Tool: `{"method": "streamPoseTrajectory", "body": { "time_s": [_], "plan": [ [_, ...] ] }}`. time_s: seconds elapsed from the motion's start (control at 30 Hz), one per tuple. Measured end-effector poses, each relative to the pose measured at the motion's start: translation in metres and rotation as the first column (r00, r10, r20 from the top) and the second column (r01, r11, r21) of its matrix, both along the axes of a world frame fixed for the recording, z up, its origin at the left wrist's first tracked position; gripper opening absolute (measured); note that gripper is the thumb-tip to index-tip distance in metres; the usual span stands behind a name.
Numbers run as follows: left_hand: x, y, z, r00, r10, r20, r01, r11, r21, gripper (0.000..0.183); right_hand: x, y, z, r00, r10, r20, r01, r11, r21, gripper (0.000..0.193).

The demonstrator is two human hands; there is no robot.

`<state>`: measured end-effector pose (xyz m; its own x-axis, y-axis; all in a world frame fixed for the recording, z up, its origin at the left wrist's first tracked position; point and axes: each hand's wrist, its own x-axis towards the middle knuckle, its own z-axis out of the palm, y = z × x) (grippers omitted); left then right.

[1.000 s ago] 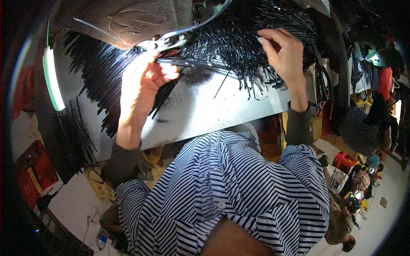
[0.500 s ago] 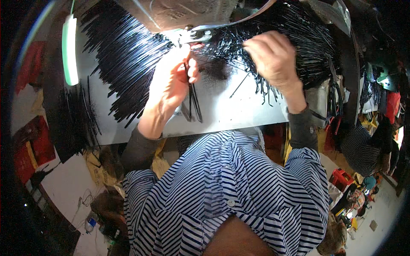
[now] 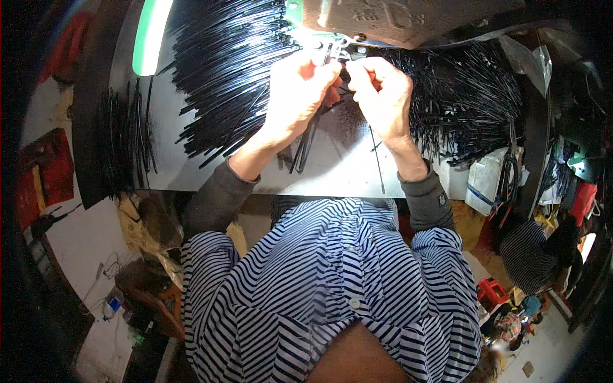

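Note:
Both my hands meet under the metal foot (image 3: 338,50) of a brown machine head. My left hand (image 3: 297,92) is closed around a few thin black strips (image 3: 308,143), whose lower ends hang down over the worktable. Close to its fingertips, my right hand (image 3: 385,96) pinches near the metal foot. A single black strip (image 3: 377,161) runs down from beneath the right hand toward the table's near edge. The fingers hide the strips' upper ends, and bright light washes out the fingertips.
A large heap of black strips (image 3: 223,76) lies left of the machine head (image 3: 396,22), and a tangled heap (image 3: 469,96) lies right. A lit lamp (image 3: 152,38) hangs at upper left. More strips (image 3: 121,140) lie at the table's left end. A whitish box (image 3: 486,179) stands at right.
My right hand has moved left from the right heap to the metal foot, beside my left hand. A single strip now hangs below it. The whole view has shifted.

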<state>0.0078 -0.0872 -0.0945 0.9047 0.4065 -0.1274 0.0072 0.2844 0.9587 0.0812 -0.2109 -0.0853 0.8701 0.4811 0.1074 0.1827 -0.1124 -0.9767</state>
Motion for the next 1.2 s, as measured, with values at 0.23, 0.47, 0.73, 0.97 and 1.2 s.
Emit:
{"method": "streamPoseTrajectory", "body": {
  "time_s": [0.23, 0.47, 0.73, 0.97, 1.2],
  "plan": [
    [0.003, 0.003, 0.002, 0.997, -0.042, 0.062, 0.039, 0.998, 0.049, 0.031, 0.003, 0.001, 0.001, 0.995, 0.020, -0.093, -0.017, 0.999, 0.028, 0.009],
    [0.002, 0.005, 0.003, 0.997, -0.047, 0.061, 0.050, 0.998, -0.043, 0.032, 0.003, 0.001, -0.001, 0.990, 0.046, -0.136, -0.039, 0.998, 0.047, 0.016],
    [0.005, 0.008, 0.010, 0.996, -0.050, 0.071, 0.046, 0.997, 0.066, 0.027, 0.005, 0.006, 0.002, 0.990, 0.079, -0.118, -0.071, 0.995, 0.066, 0.016],
    [0.014, 0.019, 0.008, 0.994, -0.088, 0.064, 0.076, 0.983, 0.170, 0.026, 0.012, 0.012, 0.003, 0.961, 0.083, -0.263, -0.050, 0.990, 0.129, 0.020],
    [0.014, 0.030, 0.009, 0.982, -0.176, 0.063, 0.168, 0.979, 0.119, 0.021, 0.034, 0.000, 0.008, 0.852, 0.339, -0.398, -0.327, 0.940, 0.102, 0.023]
  ]
}}
